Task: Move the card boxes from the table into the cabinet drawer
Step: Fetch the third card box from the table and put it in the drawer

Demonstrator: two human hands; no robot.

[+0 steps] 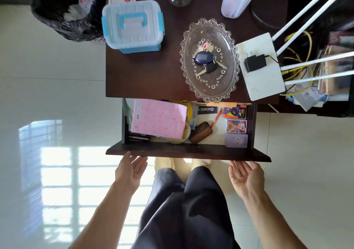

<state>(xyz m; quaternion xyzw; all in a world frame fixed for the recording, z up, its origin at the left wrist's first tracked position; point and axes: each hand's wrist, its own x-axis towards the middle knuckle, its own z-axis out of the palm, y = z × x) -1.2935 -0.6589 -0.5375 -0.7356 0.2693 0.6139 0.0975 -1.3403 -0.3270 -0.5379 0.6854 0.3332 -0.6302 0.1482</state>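
Note:
The dark wooden cabinet drawer [187, 152] stands pulled out below the table top. Three card boxes lie in a column along its right side: a red and purple one [234, 111] at the back, a pink-purple one [236, 126] in the middle, a lilac one [237, 140] at the front. My left hand [130, 169] is open, fingertips at the left end of the drawer's front panel. My right hand [246, 176] is open too, palm turned inward, just below the panel's right end. Neither hand holds anything.
The drawer also holds a pink notebook [160, 118], a brown case [201, 132] and a pencil. On the table top [145, 76] stand a blue-lidded plastic box [133, 26], a glass dish with keys [209, 59] and a white router [260, 66]. Cables and books crowd the right.

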